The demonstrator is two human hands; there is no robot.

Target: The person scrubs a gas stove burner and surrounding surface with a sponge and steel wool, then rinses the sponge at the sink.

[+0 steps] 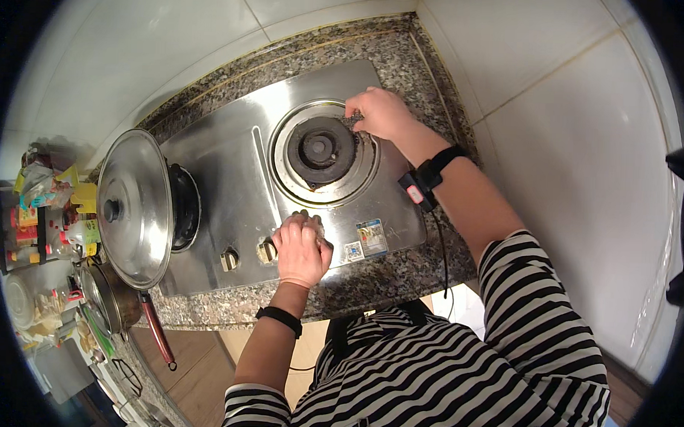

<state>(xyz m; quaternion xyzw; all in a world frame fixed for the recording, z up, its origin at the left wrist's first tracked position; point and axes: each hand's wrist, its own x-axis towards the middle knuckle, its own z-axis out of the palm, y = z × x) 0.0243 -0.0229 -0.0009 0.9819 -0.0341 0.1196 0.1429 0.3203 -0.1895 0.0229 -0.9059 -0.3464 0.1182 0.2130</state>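
Observation:
My right hand (379, 113) is at the upper right rim of the bare gas burner (321, 148), its thumb and fingers pinched on a small dark mesh-like scouring pad (355, 119). My left hand (302, 251) rests low on the stainless steel cooktop (236, 170), beside a control knob (266, 251). Its fingers curl over a greyish crumpled thing with dark lumps (319, 227), which is mostly hidden and hard to name. A round metal drip ring (275, 171) surrounds the burner. The burner shows dark residue at its edges.
A wok with a metal lid (133, 206) and a red-brown handle (158, 331) sits on the left burner. Left of it stand a lidded pot (110, 298) and several bottles and packets. Tiled walls (548, 136) rise behind and at the right. A cable (445, 256) hangs from my right wrist device.

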